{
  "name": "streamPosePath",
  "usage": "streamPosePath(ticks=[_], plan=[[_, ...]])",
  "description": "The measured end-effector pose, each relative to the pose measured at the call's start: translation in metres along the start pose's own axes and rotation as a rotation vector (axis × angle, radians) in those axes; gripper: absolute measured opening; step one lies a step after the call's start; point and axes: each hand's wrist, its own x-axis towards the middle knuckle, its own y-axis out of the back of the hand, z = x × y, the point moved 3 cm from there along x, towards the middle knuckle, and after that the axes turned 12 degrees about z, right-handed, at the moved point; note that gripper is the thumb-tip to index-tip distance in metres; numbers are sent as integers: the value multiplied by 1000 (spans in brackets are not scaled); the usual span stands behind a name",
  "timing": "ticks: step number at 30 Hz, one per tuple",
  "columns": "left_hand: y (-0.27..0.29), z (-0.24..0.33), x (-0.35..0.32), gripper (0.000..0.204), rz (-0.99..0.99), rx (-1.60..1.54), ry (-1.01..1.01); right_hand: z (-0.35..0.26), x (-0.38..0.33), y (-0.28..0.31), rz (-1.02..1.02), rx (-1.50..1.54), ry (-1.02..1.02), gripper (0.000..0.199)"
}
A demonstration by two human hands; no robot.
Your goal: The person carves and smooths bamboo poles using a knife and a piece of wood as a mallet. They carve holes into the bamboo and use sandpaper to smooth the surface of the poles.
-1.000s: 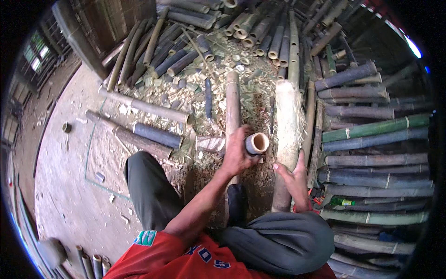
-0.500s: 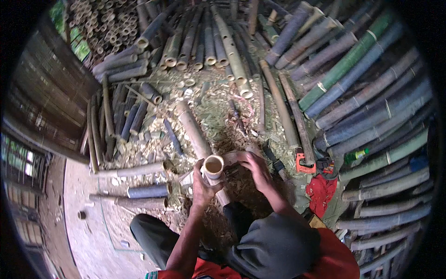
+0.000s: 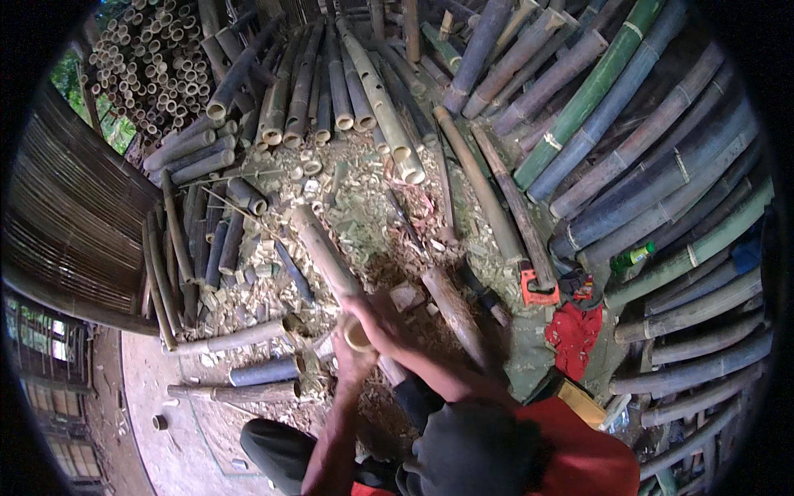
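Note:
I sit on the ground with a pale bamboo pole (image 3: 321,248) running away from me over the chip-strewn floor. Its hollow cut end (image 3: 357,335) points at me. My left hand (image 3: 351,365) grips the pole just below that end. My right hand (image 3: 379,318) wraps over the pole beside the end, and both hands are blurred by motion. A second thick pole (image 3: 453,314) lies just to the right of my right forearm.
Long green and grey bamboo poles (image 3: 628,157) fan out at the right and back. A stack of cut tubes (image 3: 157,66) stands at the back left, with a woven fence (image 3: 74,215) at the left. A red-handled saw (image 3: 536,289), a red cloth (image 3: 575,335) and a green bottle (image 3: 633,256) lie to the right.
My head has turned, so the whole scene has swung. My right hand left the thick log and joined my left hand on the pole's cut end.

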Motion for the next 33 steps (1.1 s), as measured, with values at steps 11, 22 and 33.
streamPosePath(ticks=[11, 22, 33], plan=[[4, -5, 12, 57, 26, -98, 99, -13, 11, -4, -196, 114, -237, 46], [14, 30, 29, 53, -20, -146, 311, -27, 36, -13, -59, 113, -263, 34], [22, 81, 36, 88, -11, -682, 658, -3, 1, 86, -261, -188, -2, 111]])
